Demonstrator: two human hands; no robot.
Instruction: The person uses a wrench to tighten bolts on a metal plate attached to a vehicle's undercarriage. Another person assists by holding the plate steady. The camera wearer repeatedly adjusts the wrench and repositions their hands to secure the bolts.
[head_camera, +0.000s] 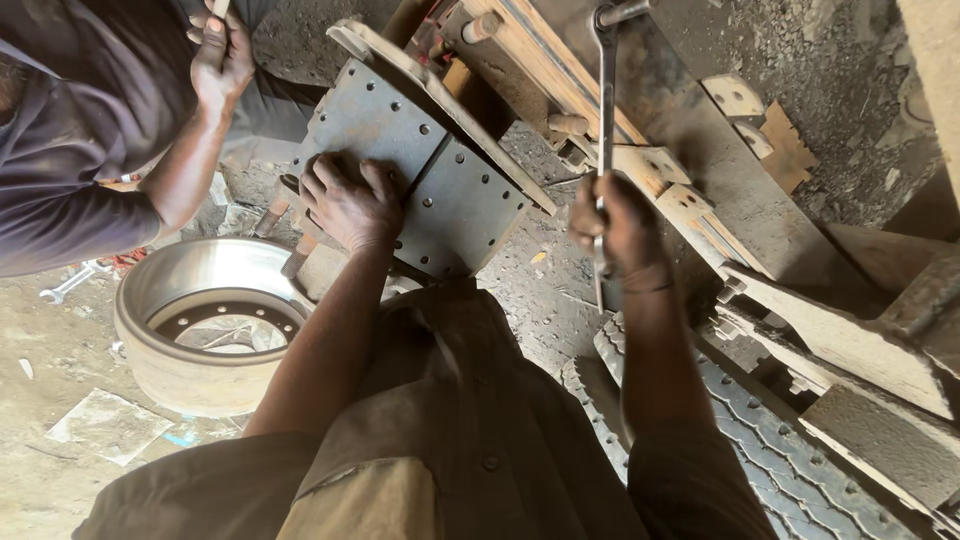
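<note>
Grey riveted brake shoe (420, 165) under flat open left hand (350, 205), wrench (604, 120) gripped in right hand (615, 225).

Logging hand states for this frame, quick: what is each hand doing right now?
Left hand: open, fingers spread, pressing flat on the grey riveted brake shoe.
Right hand: closed in a grip around the long metal wrench.
</note>
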